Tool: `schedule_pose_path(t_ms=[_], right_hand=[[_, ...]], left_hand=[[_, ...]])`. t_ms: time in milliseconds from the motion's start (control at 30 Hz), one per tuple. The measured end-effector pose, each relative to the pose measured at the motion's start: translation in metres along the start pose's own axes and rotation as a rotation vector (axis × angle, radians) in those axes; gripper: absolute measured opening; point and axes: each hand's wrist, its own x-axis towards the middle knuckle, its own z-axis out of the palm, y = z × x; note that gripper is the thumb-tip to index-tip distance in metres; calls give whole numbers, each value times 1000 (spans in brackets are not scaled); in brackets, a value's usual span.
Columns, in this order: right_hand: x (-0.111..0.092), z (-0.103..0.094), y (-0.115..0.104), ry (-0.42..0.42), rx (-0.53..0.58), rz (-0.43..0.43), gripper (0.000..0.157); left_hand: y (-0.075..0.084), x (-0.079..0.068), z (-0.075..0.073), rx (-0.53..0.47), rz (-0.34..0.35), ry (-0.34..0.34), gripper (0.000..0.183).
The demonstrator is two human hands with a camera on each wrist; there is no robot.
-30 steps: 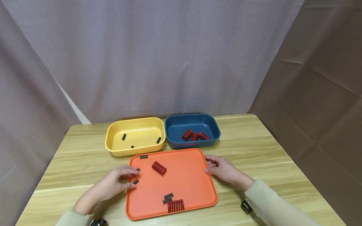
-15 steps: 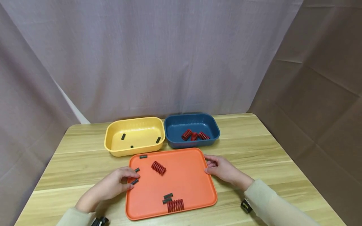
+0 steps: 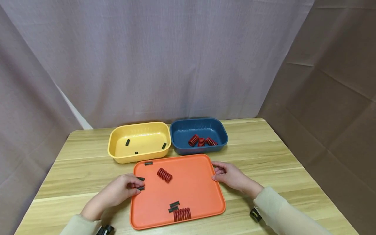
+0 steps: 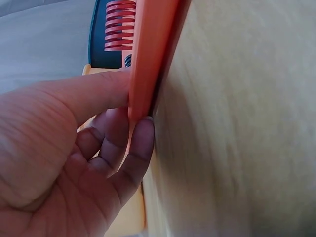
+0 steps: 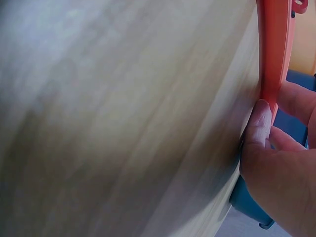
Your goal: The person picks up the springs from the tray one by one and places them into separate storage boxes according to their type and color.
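My left hand [image 3: 121, 191] reaches over the left rim of the orange tray [image 3: 194, 182]. Its thumb and index finger close around a small black coil spring [image 3: 141, 188]. In the left wrist view the thumb [image 4: 98, 91] passes behind the tray's rim, which hides the tips; another finger touches the outer wall. Just beyond those fingers lies a second black spring [image 3: 141, 178]. At the opposite side my right hand [image 3: 232, 176] grips the tray's edge, thumb on the rim. A large red spring [image 3: 164, 175] lies farther in, another red spring [image 3: 182, 214] by the front rim.
Two black springs [image 3: 174, 207] lie beside the front red spring, and one black spring [image 3: 148, 163] near the back left corner. Behind the tray, a yellow bin [image 3: 139, 159] contains black springs and a blue bin [image 3: 199, 151] contains red ones.
The left thumb and index finger have drawn together around the black spring. Both black springs at the left rim have turned a little. The right hand stays on the tray's edge.
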Motion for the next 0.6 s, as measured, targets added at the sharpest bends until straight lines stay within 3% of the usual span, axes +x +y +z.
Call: schedule_pose_path(t_ms=[333, 433, 600], right_hand=[[0, -1, 0, -4, 7, -8, 59], [0, -1, 0, -4, 10, -8, 59], [0, -1, 0, -12, 11, -25, 60]], left_hand=[[6, -3, -1, -52, -70, 85, 11], [8, -2, -1, -83, -58, 168, 12], [11, 1, -4, -153, -45, 378, 14]])
